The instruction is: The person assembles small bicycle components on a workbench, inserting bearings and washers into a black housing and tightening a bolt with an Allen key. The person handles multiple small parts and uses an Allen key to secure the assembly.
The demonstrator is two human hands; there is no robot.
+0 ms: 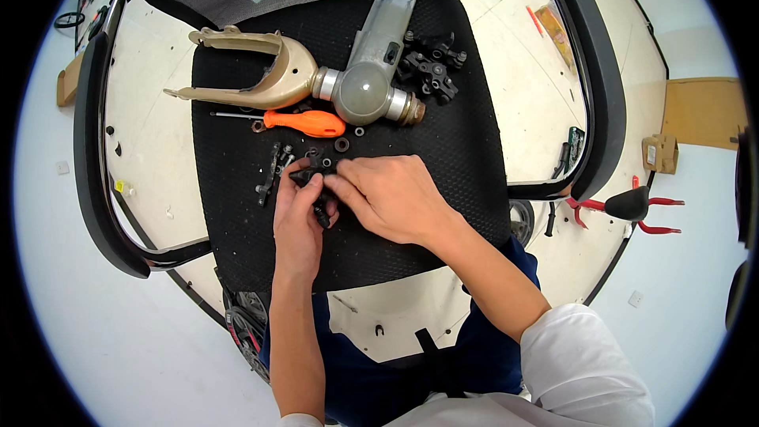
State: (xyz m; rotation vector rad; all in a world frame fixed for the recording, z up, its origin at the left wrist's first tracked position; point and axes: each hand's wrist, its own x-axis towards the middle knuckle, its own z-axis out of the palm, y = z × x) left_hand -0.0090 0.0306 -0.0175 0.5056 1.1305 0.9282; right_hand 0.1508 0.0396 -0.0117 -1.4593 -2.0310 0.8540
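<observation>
My left hand [299, 209] is closed around a small black mechanical part [322, 212], which looks like a bicycle brake caliper; fingers hide much of it. My right hand [391, 194] comes in from the right, thumb and fingertips pinched together at the part's upper side. What lies between those fingertips is too small to make out. Beside the left fingers lie dark metal links with bolts [273, 174]. Just beyond both hands are a dark washer [341, 145], a smaller ring [359, 132] and an orange-handled screwdriver [304, 122].
All this lies on a black chair seat [237, 229] with armrests either side. A gold fork [292, 71] joined to a grey frame tube [383, 28] spans its far half. More black caliper-like parts [433, 71] are piled right of the tube. A red-legged stand [628, 204] appears far right.
</observation>
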